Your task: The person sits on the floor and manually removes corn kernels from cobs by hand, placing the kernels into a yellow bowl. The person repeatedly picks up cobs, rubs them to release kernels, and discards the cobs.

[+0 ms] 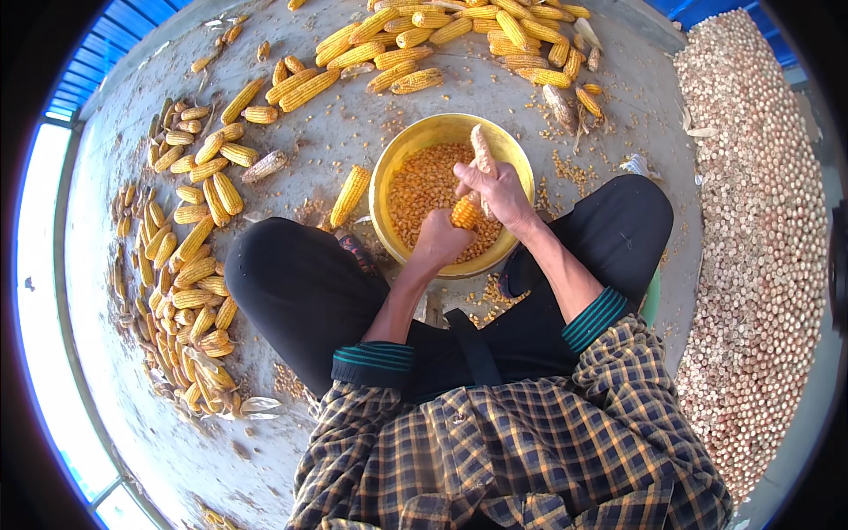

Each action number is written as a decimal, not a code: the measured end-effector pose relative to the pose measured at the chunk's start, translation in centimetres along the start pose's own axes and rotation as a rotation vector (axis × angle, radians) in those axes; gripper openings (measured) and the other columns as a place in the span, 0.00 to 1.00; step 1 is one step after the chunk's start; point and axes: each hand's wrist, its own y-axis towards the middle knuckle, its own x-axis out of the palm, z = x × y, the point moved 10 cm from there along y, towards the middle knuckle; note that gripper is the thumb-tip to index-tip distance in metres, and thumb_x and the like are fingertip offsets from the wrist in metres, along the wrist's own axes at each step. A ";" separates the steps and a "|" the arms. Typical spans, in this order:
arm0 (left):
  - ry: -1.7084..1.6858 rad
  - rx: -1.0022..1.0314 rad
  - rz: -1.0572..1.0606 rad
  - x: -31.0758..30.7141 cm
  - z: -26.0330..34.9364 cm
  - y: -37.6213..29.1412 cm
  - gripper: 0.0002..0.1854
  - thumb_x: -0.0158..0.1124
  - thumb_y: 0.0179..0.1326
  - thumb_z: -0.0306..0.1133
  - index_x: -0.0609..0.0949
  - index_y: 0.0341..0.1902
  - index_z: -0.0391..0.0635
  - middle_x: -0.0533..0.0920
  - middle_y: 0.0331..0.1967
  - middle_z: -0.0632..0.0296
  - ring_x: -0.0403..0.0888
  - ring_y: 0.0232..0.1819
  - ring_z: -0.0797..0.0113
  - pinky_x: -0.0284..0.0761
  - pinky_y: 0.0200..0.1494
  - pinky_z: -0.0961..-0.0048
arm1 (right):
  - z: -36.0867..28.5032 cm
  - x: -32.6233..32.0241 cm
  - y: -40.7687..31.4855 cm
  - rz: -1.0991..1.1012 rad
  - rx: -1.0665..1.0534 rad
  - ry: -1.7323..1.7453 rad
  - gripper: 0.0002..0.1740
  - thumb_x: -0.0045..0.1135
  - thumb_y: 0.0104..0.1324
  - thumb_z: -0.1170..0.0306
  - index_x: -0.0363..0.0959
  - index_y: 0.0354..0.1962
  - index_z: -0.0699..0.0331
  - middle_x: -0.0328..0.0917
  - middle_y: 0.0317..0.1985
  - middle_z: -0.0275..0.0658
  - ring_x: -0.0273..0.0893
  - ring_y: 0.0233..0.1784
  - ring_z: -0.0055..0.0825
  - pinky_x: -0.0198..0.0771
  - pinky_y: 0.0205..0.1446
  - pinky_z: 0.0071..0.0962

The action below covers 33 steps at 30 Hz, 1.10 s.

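My left hand (440,237) grips a partly shelled ear of corn (466,211), its yellow kernels showing above my fist. A bare corncob (483,149) sticks up out of my right hand (502,195), which is closed around it and pressed close to the ear. Both hands are over a yellow basin (383,211) standing between my feet. Loose corn kernels (424,179) cover the basin's bottom. The lower part of the ear is hidden inside my left fist.
One whole ear of corn (350,196) lies left of the basin. Unshelled ears (192,271) are heaped at the left, with more ears (411,40) at the far side. Along the right rises a stacked wall of bare cobs (748,252). Scattered kernels (573,169) dot the concrete floor (318,146).
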 end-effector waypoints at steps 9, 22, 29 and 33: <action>0.379 0.109 0.349 -1.6 1.0 -1.3 0.14 0.61 0.51 0.36 0.82 0.37 0.39 0.82 0.31 0.42 0.81 0.38 0.42 0.75 0.43 0.50 | 0.2 2.5 -0.9 0.087 -0.333 -0.582 0.18 0.57 0.58 0.60 0.79 0.40 0.66 0.75 0.24 0.52 0.76 0.31 0.49 0.68 0.35 0.41; 0.454 0.074 0.353 -1.7 2.1 -1.3 0.12 0.57 0.48 0.32 0.81 0.34 0.38 0.82 0.30 0.41 0.82 0.37 0.42 0.75 0.43 0.50 | 4.9 -0.3 1.6 0.123 0.081 -0.255 0.22 0.55 0.58 0.61 0.75 0.42 0.71 0.73 0.15 0.49 0.72 0.17 0.34 0.67 0.28 0.35; 0.414 0.103 0.305 -1.6 2.7 -1.5 0.14 0.57 0.49 0.32 0.80 0.36 0.36 0.82 0.30 0.40 0.81 0.35 0.41 0.75 0.42 0.49 | 2.4 2.5 0.6 -0.009 -0.177 -0.327 0.19 0.56 0.58 0.58 0.78 0.32 0.69 0.74 0.19 0.53 0.76 0.24 0.41 0.69 0.32 0.39; 0.572 0.122 0.278 -0.8 3.1 -1.8 0.13 0.58 0.48 0.32 0.80 0.35 0.36 0.82 0.28 0.40 0.82 0.34 0.43 0.75 0.40 0.50 | 2.6 0.3 0.4 0.268 -0.232 -0.462 0.17 0.57 0.56 0.62 0.76 0.23 0.71 0.73 0.20 0.56 0.76 0.24 0.47 0.68 0.32 0.41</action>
